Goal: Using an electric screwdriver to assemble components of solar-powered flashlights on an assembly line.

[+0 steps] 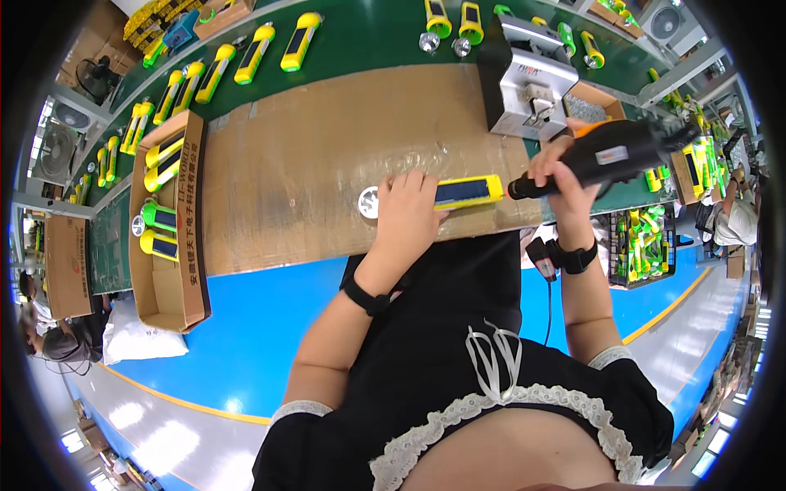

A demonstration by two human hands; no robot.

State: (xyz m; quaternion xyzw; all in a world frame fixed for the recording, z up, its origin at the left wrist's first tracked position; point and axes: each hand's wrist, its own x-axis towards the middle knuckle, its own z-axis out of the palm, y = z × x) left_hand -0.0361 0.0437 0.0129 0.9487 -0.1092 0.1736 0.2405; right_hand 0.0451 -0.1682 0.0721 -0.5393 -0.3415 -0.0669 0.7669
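My left hand (408,214) is wrapped over the head end of a yellow flashlight (494,187) with a dark solar panel, lying on the cardboard sheet. Beyond my fingers its round silver reflector (368,202) shows on the left. In my right hand (565,182) is a black electric screwdriver (610,155), held sideways. Its bit points left at the flashlight's tail end; whether the two touch I cannot tell. Just behind stands a grey and black screw feeder (532,90).
At left is an open cardboard box (164,282) holding several flashlights. More yellow flashlights (301,42) lie along the far green bench (352,49). A bin of small screws (585,106) sits beside the feeder. To the right stands a black crate (647,245) of green and yellow parts.
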